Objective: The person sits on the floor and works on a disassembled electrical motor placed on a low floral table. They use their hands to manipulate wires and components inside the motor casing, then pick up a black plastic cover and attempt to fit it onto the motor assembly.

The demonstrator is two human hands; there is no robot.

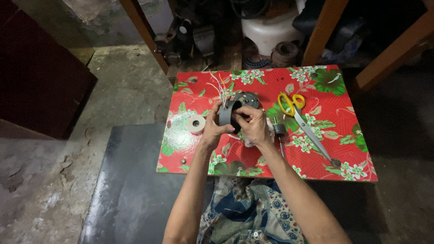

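Above the low red floral table, both my hands hold a dark grey ring-shaped motor part on edge. My left hand grips its left side. My right hand grips its right side, fingers curled over the rim. Thin coloured wires stick up from the part's far side. A second round grey metal part lies on the table just behind it.
A roll of white tape lies left of my hands. Yellow-handled scissors and a screwdriver lie to the right. Wooden posts and machine clutter stand behind the table. A dark bench sits at the lower left.
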